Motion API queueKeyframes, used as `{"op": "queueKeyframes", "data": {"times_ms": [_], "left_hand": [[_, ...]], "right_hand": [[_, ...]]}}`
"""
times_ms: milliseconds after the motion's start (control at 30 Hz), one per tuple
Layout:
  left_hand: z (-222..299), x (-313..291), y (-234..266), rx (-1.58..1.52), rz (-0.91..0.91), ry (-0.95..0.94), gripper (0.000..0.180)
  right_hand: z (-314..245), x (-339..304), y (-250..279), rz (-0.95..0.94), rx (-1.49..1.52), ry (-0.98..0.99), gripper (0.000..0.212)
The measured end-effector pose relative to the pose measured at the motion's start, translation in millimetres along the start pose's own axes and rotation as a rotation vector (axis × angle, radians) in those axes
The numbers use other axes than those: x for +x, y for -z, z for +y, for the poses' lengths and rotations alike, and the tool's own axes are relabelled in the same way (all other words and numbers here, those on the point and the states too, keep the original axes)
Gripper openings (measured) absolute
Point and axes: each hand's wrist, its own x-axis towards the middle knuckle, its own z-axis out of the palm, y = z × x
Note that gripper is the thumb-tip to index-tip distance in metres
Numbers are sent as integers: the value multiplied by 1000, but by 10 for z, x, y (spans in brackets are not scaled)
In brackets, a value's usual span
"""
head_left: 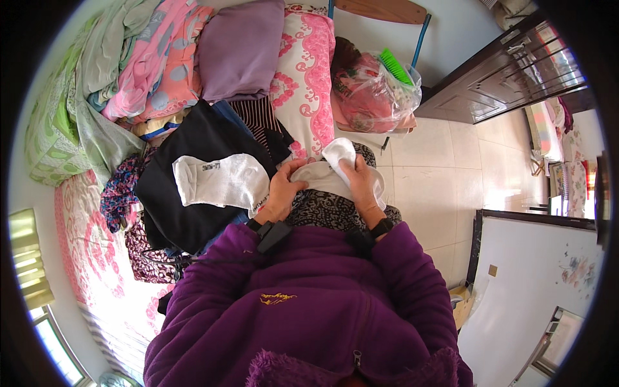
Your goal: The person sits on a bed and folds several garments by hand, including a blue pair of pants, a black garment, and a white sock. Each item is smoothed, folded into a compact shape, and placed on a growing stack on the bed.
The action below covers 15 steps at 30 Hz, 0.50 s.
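I have both hands closed on a pale sock [314,175] just above the lap, its fabric stretched between them. The left hand [282,192] pinches one edge between thumb and fingers; the right hand [363,189] grips the other side, thumb pressed on the cloth, with a whiter section [339,153] standing up beyond it. I can't tell from my view whether that section belongs to the same sock or to another one. Under the sock I see black-and-white patterned trousers [322,209]. A second white sock [219,180] lies flat on a black garment [177,222], one end just beside the left hand. That garment rests on a bed with a pink floral sheet [87,238], where I also make out a striped dark cloth [255,119], a folded mauve cloth [242,48] and a heap of bedding [151,68]. To the right, a clear plastic bag [380,97] sits on a chair, a green brush [394,66] at its top, and past it stands a dark door [490,71].
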Motion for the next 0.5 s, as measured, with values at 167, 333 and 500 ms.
{"op": "queueKeyframes", "data": {"times_ms": [167, 333, 500], "left_hand": [[0, -63, -58, 20, -82, -161, 47], [-13, -83, -34, -53, -143, -16, 32], [1, -103, -43, 27, -44, -14, 36]], "right_hand": [[-11, -76, -89, 32, -111, 131, 38], [-45, -97, -97, -24, -12, 214, 46], [-131, -172, -53, -62, -48, 160, 50]]}}
